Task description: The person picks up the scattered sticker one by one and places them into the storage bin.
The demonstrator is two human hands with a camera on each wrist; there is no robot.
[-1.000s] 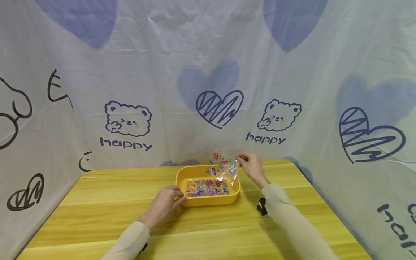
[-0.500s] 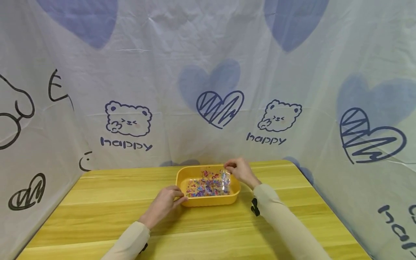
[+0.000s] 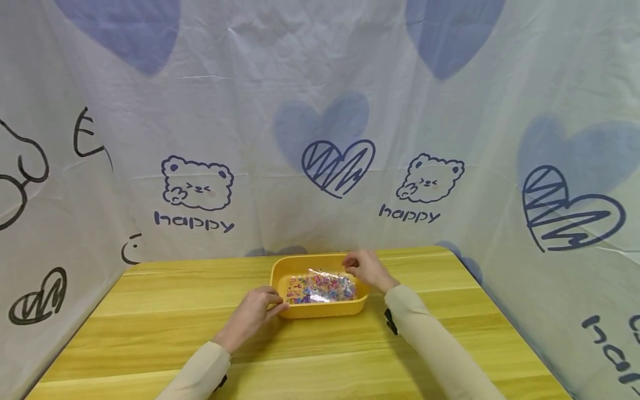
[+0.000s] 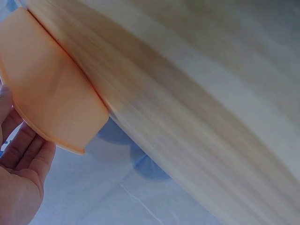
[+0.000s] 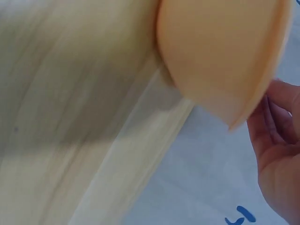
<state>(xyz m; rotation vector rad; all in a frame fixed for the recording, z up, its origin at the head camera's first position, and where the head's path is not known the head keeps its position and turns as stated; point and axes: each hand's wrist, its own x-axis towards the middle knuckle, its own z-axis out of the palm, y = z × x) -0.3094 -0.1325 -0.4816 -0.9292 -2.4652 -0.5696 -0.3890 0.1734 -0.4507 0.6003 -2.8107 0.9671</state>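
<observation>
A yellow plastic tub (image 3: 325,310) stands near the back of the table, with colourful clear sticker sheets (image 3: 327,286) inside it. The top sheet catches the light and lies slightly raised. My left hand (image 3: 255,308) holds the tub's near left corner, thumb at the front and fingers along the rim; the left wrist view shows these fingers (image 4: 35,150) at the orange-looking rim. Above the tub's back right corner is my right hand (image 3: 367,269), its fingertips just above the sheet and seemingly apart from it. In the right wrist view, the tub wall hides the right fingertips.
The wood-grain table (image 3: 320,355) reaches forward to a hanging white cloth (image 3: 280,122) printed with hearts and bears. More of this cloth hangs at both sides. The tub sits close to the table's back edge.
My right hand has come left and down over the tub. The clear sticker sheet it was pinching has dropped onto the others inside. The left hand stays at the corner.
</observation>
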